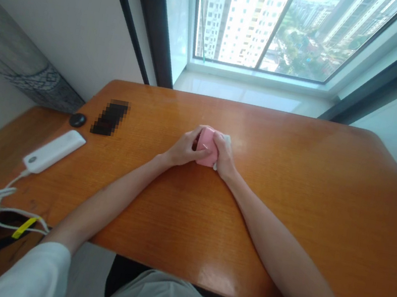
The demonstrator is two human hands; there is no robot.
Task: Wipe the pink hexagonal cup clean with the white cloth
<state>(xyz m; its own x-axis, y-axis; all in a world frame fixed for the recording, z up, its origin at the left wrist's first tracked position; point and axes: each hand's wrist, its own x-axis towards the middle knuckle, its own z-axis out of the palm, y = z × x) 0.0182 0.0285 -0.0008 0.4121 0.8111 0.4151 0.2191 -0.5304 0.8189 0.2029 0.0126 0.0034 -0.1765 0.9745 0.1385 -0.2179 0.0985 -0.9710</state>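
One pink object [206,146] between left hand [184,148], right hand [224,155].

one left hand [183,148], one right hand [224,157], one pink case [207,146], one white power bank [54,151], one black disc [77,120]

So the desk [292,185] is standing right in front of a big window [244,18], and the person's left hand [183,147] and right hand [225,156] are meeting near the middle of it, with a small case [206,146] sitting between them and a bit of cloth [226,139] poking out beside the right one. Off to the left, a phone [110,117] is lying near a round puck [77,120], while a power bank [54,151] is resting closer to the desk's edge, its cable [0,200] trailing over it.
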